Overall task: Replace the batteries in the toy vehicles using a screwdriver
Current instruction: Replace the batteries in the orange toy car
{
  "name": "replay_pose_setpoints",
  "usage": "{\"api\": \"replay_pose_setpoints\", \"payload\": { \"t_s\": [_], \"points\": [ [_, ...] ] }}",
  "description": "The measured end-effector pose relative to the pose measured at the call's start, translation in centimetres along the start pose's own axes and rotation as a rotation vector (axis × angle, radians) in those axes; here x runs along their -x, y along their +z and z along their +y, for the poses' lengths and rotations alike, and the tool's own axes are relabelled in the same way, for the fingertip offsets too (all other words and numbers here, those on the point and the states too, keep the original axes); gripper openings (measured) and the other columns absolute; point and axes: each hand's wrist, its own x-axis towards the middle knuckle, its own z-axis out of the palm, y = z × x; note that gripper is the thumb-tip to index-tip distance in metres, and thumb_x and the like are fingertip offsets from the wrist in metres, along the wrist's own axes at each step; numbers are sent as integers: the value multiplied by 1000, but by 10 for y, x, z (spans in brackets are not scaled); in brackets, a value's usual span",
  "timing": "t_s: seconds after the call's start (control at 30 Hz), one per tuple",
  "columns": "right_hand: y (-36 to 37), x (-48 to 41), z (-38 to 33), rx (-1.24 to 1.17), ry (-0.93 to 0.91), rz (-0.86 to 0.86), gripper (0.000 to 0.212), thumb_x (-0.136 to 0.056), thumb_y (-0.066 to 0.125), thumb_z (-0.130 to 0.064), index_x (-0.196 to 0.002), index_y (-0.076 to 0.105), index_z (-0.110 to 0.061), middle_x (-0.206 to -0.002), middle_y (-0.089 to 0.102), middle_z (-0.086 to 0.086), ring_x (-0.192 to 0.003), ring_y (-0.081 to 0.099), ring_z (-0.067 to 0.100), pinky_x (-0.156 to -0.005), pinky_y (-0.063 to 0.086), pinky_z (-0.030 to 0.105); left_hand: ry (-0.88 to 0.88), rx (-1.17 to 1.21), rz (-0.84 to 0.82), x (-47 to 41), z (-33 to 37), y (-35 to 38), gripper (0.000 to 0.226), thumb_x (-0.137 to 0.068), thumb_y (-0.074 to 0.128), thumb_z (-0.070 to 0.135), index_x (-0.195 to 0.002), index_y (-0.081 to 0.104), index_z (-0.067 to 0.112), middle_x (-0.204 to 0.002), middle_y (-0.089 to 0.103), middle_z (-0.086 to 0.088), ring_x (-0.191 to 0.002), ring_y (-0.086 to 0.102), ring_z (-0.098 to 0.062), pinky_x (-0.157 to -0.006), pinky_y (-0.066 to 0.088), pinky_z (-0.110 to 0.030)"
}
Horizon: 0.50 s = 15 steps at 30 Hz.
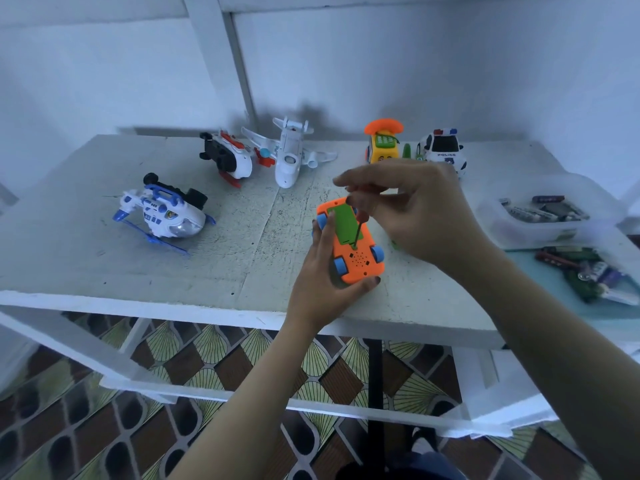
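**Screwdriver on the upside-down orange car**

A white table (86, 258) fills the middle of the view. A clear box (519, 233) with batteries (543, 209) sits at 3 o'clock from the car.

The right hand (426, 216) comes in from 4 o'clock and hangs over the car. Its fingers are curled and pinch the top of the screwdriver (357, 230). Most of the handle is hidden in them.

The left hand (322, 285) comes up from 6 o'clock. It holds the orange car (356, 261) on the table. Its fingers wrap the car's 9 o'clock side and its thumb presses the near end at 5 o'clock.

A white plane (289, 155) lies at 11 o'clock. A blue helicopter (166, 216) lies tipped over at 9 o'clock, and a red one (228, 157) is at 10 o'clock. A police car (445, 148) and a yellow toy (382, 145) stand at 1 o'clock.

The car is wheels up. The thin screwdriver stands almost straight. Its tip touches the near edge of the green lid (344, 223), between the two hands.
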Motion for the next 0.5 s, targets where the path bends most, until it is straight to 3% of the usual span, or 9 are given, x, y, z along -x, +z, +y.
{"api": "replay_pose_setpoints", "payload": {
  "t_s": [0.1, 0.2, 0.3, 0.37, 0.43, 0.5],
  "points": [
    [0, -1, -1, 86, -23, 45, 18, -81, 73, -16, -99, 75, -13, -78, 69, -5, -74, 65, 6, -72, 55, 23, -4, -4, 1, 0, 0, 0, 111, -67, 70, 69, -149, -3, 53, -159, 25, 2, -140, 38, -23, -96, 48, -54],
    [2, 0, 3, 171, -16, 115, 32, -76, 75, -34, -100, 75, -12, -76, 67, 3, -68, 59, 9, -67, 52, 24, -16, 5, -4, 0, 0, -1, 110, -66, 69, 71, -148, -2, 55, -157, 29, 2, -138, 40, -23, -96, 48, -54],
    [8, 7, 5, 220, -11, 129, 45, -87, 61, -41, -118, 66, -9, -84, 67, 5, -75, 60, 11, -72, 52, 26, -18, 7, -13, 0, 0, -1, 110, -64, 67, 76, -147, -3, 56, -157, 28, 2, -137, 42, -24, -94, 50, -53],
    [8, 10, 4, 175, 27, 103, 45, -96, 45, -36, -128, 59, -7, -97, 68, 4, -88, 64, 15, -82, 52, 26, -16, 5, -18, 0, 0, -1, 110, -64, 66, 76, -147, -3, 56, -158, 27, 2, -136, 44, -24, -94, 50, -53],
    [5, 8, 3, 47, 90, 46, 43, -97, 40, -27, -131, 57, -8, -107, 70, 4, -99, 65, 22, -87, 51, 23, -13, 14, -20, 0, 0, -1, 110, -64, 66, 77, -147, -2, 55, -157, 27, 3, -136, 44, -24, -94, 50, -53],
    [3, 6, 1, -108, 138, -41, 41, -95, 43, -21, -134, 54, -13, -97, 70, -6, -96, 67, 28, -86, 55, 27, -8, 13, -20, 0, -1, -1, 110, -65, 66, 76, -148, -2, 54, -157, 27, 4, -136, 43, -23, -94, 50, -53]
  ]
}}
